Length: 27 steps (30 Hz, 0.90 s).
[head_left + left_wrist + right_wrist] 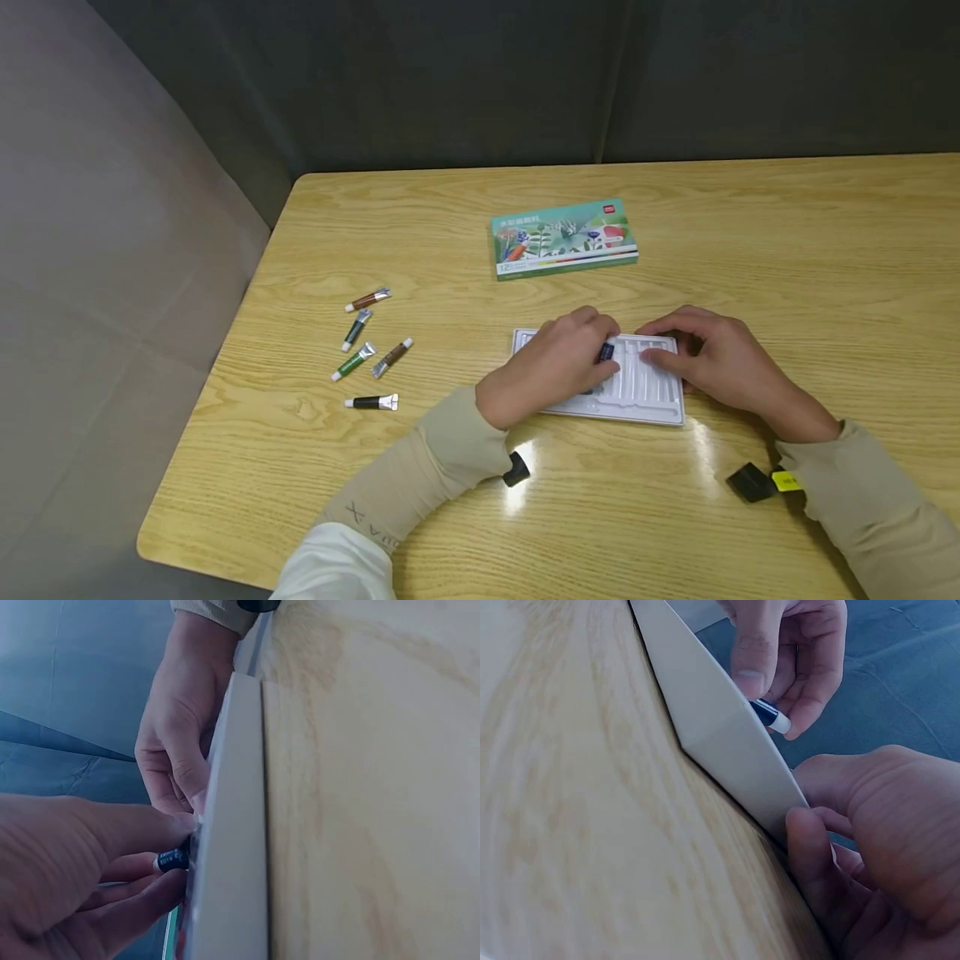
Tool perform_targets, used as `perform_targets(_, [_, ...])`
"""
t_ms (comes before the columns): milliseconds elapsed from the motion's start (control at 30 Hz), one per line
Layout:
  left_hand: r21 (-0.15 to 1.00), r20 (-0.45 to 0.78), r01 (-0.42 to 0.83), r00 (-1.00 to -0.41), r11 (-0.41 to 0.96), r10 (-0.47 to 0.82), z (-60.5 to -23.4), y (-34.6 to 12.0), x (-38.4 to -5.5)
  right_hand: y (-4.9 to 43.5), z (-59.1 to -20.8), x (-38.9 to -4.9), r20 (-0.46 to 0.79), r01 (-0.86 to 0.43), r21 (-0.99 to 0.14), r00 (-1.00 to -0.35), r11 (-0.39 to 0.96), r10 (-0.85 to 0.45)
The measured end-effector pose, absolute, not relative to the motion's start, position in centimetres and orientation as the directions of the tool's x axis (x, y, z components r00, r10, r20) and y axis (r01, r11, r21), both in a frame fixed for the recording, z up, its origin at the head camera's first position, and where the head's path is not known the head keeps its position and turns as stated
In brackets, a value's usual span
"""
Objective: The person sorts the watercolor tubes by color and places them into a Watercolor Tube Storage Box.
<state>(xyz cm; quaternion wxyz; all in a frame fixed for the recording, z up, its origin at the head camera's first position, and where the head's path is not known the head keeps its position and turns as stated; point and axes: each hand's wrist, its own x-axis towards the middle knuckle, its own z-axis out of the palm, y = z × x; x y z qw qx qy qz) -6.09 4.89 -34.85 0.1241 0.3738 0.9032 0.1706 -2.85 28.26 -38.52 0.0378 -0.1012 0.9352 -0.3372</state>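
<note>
Tray (637, 412) and dark tube (607, 352) hide partly behind left hand (553, 362)

Head view looks down from above; low, close wrist views share the tray (234, 817).

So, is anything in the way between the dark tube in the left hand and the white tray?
Nothing visible. The left hand holds the dark tube at the white tray, and the right hand grips the tray's right end, off to the side. What lies under the left hand is hidden.
</note>
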Motion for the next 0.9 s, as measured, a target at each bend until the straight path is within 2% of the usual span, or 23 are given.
perform_targets(533, [0.343, -0.031, 0.665, -0.698, 0.664, 0.715, -35.22, 4.32, -6.25, 28.33, -38.48, -2.91, 0.007, -0.184, -0.624, -0.973, 0.759, -0.230])
perform_targets(900, [0.298, -0.046, 0.716, -0.650, 0.632, 0.758, -35.09, 4.04, -6.37, 28.38, -38.62, -2.87, 0.004, -0.183, -0.626, -0.973, 0.758, -0.232])
